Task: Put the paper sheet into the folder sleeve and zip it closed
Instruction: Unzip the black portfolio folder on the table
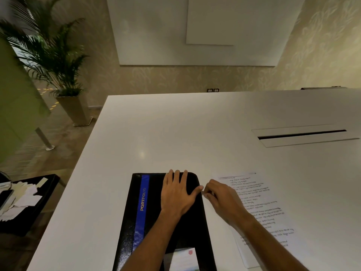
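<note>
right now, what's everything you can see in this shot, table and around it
table: one, white, fills the middle of the view
portfolio folder: one, black with a blue stripe, flat on the table's near edge
paper sheet: one, white with printed text, on the table right of the folder
small card: one, white, lying on the folder's near end
cable slot: one, dark, set in the table at far right
potted palm: one, green, on the floor at far left
paper scraps: several, white, on a dark surface at left
left hand: flat on the folder
right hand: pinching at the folder's right edge
</note>
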The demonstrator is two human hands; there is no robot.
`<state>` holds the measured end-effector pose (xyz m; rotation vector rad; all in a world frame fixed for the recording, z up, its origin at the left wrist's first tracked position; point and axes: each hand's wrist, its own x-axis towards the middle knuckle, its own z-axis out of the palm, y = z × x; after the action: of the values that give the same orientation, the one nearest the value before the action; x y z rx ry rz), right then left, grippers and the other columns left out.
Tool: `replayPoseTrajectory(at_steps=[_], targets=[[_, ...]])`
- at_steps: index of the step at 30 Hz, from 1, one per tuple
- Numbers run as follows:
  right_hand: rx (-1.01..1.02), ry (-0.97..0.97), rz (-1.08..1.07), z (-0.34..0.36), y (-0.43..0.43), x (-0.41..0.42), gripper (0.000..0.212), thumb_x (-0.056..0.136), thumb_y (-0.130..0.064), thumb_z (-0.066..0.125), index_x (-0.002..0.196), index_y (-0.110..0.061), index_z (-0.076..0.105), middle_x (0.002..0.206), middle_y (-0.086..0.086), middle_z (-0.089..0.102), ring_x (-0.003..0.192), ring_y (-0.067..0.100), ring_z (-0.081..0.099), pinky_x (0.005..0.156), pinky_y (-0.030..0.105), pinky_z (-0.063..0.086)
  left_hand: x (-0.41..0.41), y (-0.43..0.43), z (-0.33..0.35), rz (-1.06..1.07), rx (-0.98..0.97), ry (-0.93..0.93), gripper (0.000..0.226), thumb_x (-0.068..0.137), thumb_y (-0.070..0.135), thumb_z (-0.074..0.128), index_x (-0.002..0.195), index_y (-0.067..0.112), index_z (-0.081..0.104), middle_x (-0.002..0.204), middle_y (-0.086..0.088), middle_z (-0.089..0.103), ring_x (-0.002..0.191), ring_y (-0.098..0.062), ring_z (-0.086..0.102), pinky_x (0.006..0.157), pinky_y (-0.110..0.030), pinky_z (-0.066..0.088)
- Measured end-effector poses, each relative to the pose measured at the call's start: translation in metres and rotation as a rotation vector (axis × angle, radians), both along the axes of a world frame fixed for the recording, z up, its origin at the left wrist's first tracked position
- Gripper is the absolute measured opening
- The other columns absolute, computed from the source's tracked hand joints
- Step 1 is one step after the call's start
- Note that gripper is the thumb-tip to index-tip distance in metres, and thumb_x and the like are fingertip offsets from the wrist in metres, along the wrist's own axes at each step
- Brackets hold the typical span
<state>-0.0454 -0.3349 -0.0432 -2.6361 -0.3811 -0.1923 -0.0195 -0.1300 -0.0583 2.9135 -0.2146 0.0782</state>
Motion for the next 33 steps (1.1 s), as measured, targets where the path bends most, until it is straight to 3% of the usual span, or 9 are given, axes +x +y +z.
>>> replayPoseTrajectory(at_steps=[2, 4, 8, 11, 16, 19, 23, 29, 33], targets=[[0.02, 0.013, 0.001, -0.001, 0.0, 0.003, 0.024, 0.103, -0.037, 0.071, 0.085, -0.043, 0.056, 0.088, -0.02, 0.059, 0.076, 0.004, 0.061, 0.062, 0.016, 0.042, 0.004, -0.008, 0.007, 0.049, 0.02, 0.022, 0.108, 0.091, 0.093, 0.007, 0.168, 0.023, 0.034, 0.169, -0.012, 0.041, 0.161, -0.038, 0.029, 0.135, -0.054, 0.017], [0.041, 0.021, -0.011, -0.003, 0.002, 0.006, 0.03, 0.1, -0.033, 0.074, 0.08, -0.047, 0.055, 0.088, -0.018, 0.059, 0.077, 0.005, 0.061, 0.063, 0.017, 0.044, 0.008, -0.017, 0.017, 0.074, 0.046, 0.058, 0.099, 0.092, 0.088, 0.026, 0.167, 0.025, 0.034, 0.166, -0.014, 0.042, 0.156, -0.04, 0.034, 0.132, -0.058, 0.019], [0.058, 0.006, -0.064, -0.012, 0.004, 0.005, 0.029, 0.098, -0.018, 0.069, 0.077, -0.037, 0.066, 0.084, -0.017, 0.061, 0.073, 0.005, 0.06, 0.061, 0.024, 0.049, 0.02, -0.032, 0.041, 0.064, 0.052, 0.201, 0.08, 0.086, 0.068, 0.058, 0.154, 0.026, 0.047, 0.158, -0.01, 0.043, 0.146, -0.04, 0.04, 0.123, -0.068, 0.028], [0.079, 0.015, -0.102, -0.015, 0.004, 0.005, 0.021, 0.098, -0.022, 0.075, 0.081, -0.033, 0.075, 0.082, -0.018, 0.063, 0.073, 0.003, 0.061, 0.059, 0.017, 0.044, 0.031, -0.035, 0.056, 0.04, 0.074, 0.304, 0.075, 0.083, 0.061, 0.067, 0.146, 0.024, 0.053, 0.148, -0.008, 0.045, 0.139, -0.041, 0.045, 0.112, -0.068, 0.042], [0.093, 0.008, -0.092, -0.018, 0.003, 0.0, 0.009, 0.1, -0.029, 0.075, 0.093, -0.035, 0.078, 0.091, -0.019, 0.067, 0.079, 0.002, 0.062, 0.067, 0.019, 0.049, 0.042, -0.035, 0.071, -0.009, 0.137, 0.311, 0.078, 0.081, 0.065, 0.07, 0.145, 0.022, 0.054, 0.138, -0.007, 0.051, 0.127, -0.04, 0.055, 0.099, -0.058, 0.055], [0.107, -0.015, -0.109, -0.018, 0.002, -0.006, 0.008, 0.102, -0.032, 0.074, 0.094, -0.035, 0.074, 0.094, -0.019, 0.067, 0.081, 0.003, 0.064, 0.071, 0.023, 0.054, 0.043, -0.037, 0.072, -0.031, 0.147, 0.292, 0.081, 0.082, 0.065, 0.07, 0.145, 0.019, 0.052, 0.137, -0.008, 0.052, 0.126, -0.04, 0.057, 0.1, -0.056, 0.057], [0.118, -0.041, -0.101, -0.016, 0.001, -0.016, 0.005, 0.105, -0.034, 0.072, 0.101, -0.036, 0.073, 0.095, -0.02, 0.067, 0.078, 0.002, 0.065, 0.069, 0.013, 0.049, 0.044, -0.038, 0.071, -0.022, 0.115, 0.272, 0.081, 0.082, 0.062, 0.073, 0.143, 0.015, 0.05, 0.135, -0.008, 0.054, 0.124, -0.04, 0.059, 0.098, -0.053, 0.058], [0.107, -0.033, -0.1, -0.013, 0.002, -0.03, 0.011, 0.108, -0.033, 0.069, 0.104, -0.026, 0.077, 0.098, -0.014, 0.07, 0.08, 0.006, 0.068, 0.072, 0.023, 0.057, 0.051, -0.039, 0.066, -0.026, 0.1, 0.237, 0.079, 0.086, 0.062, 0.072, 0.142, 0.011, 0.05, 0.134, -0.009, 0.057, 0.122, -0.037, 0.061, 0.102, -0.048, 0.056], [0.096, -0.049, -0.087, -0.01, 0.002, -0.039, 0.01, 0.107, -0.031, 0.069, 0.103, -0.028, 0.078, 0.1, -0.015, 0.069, 0.077, -0.001, 0.061, 0.068, 0.008, 0.04, 0.056, -0.038, 0.062, -0.041, 0.09, 0.219, 0.08, 0.087, 0.064, 0.07, 0.142, 0.01, 0.049, 0.134, -0.01, 0.057, 0.121, -0.037, 0.062, 0.101, -0.045, 0.055]])
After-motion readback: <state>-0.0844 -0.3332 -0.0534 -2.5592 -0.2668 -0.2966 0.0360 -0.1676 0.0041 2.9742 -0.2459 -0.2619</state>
